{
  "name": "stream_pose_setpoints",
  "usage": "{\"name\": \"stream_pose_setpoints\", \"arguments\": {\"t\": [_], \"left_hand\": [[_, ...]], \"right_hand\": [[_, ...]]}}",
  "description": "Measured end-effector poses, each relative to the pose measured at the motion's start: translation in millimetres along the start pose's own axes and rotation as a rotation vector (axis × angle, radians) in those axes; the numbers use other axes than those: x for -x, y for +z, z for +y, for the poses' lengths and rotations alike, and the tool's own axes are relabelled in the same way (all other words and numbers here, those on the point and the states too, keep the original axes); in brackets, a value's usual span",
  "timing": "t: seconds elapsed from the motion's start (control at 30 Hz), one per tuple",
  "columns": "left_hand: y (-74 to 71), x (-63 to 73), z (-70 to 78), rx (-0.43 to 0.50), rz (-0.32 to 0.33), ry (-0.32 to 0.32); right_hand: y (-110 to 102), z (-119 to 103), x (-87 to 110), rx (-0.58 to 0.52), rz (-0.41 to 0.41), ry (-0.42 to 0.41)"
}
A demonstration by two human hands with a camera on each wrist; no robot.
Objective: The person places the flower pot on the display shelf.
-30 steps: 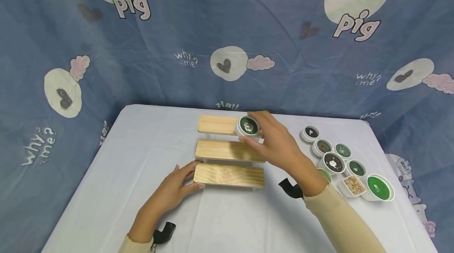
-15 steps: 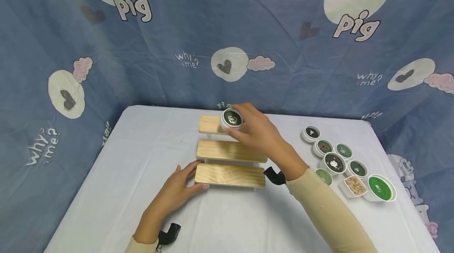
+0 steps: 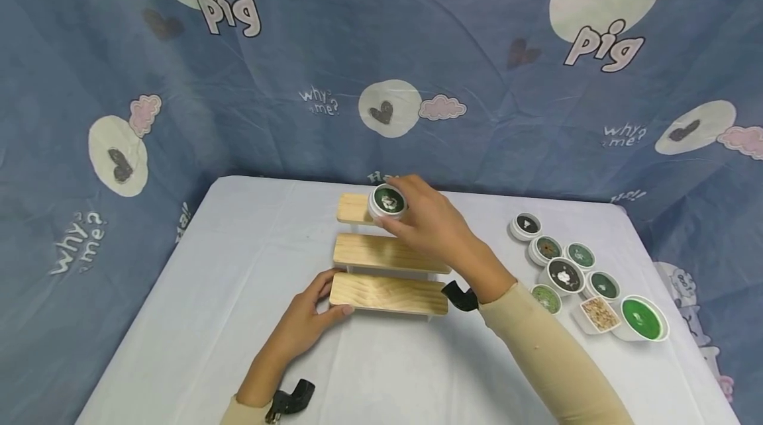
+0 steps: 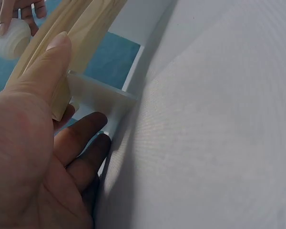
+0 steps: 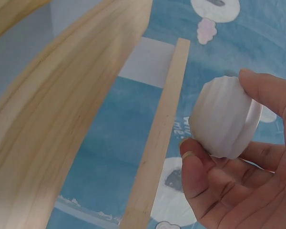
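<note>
Over the top step of a three-tier wooden stand (image 3: 387,293), my right hand (image 3: 430,223) holds a small white pot (image 3: 387,202) by its sides. The pot's top is dark green with a pale pattern. In the right wrist view, thumb and fingers pinch the ribbed white wall of the pot (image 5: 226,117), which is apart from the top plank (image 5: 157,138). My left hand (image 3: 306,320) grips the left end of the bottom step. In the left wrist view its thumb lies on the wood (image 4: 93,33), with the fingers by the white support (image 4: 97,95).
Several small white pots stand grouped at the right of the table, including one with a black top (image 3: 565,275) and a bright green one (image 3: 642,319). Among them is a square dish (image 3: 598,314) of beige bits. A blue printed cloth (image 3: 286,140) hangs behind the white table (image 3: 238,246).
My right hand has carried the pot leftward along the top step, mostly in the first half second; it now stays nearly still. The left hand keeps its grip on the stand.
</note>
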State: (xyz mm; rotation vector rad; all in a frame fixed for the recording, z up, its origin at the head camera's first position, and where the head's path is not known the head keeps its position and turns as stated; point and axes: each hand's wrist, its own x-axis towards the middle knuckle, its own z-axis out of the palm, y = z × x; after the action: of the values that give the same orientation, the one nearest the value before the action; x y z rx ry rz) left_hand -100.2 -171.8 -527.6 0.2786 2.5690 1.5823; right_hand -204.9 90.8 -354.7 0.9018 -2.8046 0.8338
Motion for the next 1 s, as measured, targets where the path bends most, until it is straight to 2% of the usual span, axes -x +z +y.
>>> {"name": "stream_pose_setpoints", "arguments": {"t": [0.7, 1.0], "left_hand": [[3.7, -5.2, 2.5, 0.021, 0.017, -0.031], [1.5, -1.4, -1.5, 0.011, 0.017, -0.044]], "right_hand": [[6, 3, -9.5, -0.025, 0.018, -0.004], [18, -2, -14.5, -0.067, 0.025, -0.004]]}}
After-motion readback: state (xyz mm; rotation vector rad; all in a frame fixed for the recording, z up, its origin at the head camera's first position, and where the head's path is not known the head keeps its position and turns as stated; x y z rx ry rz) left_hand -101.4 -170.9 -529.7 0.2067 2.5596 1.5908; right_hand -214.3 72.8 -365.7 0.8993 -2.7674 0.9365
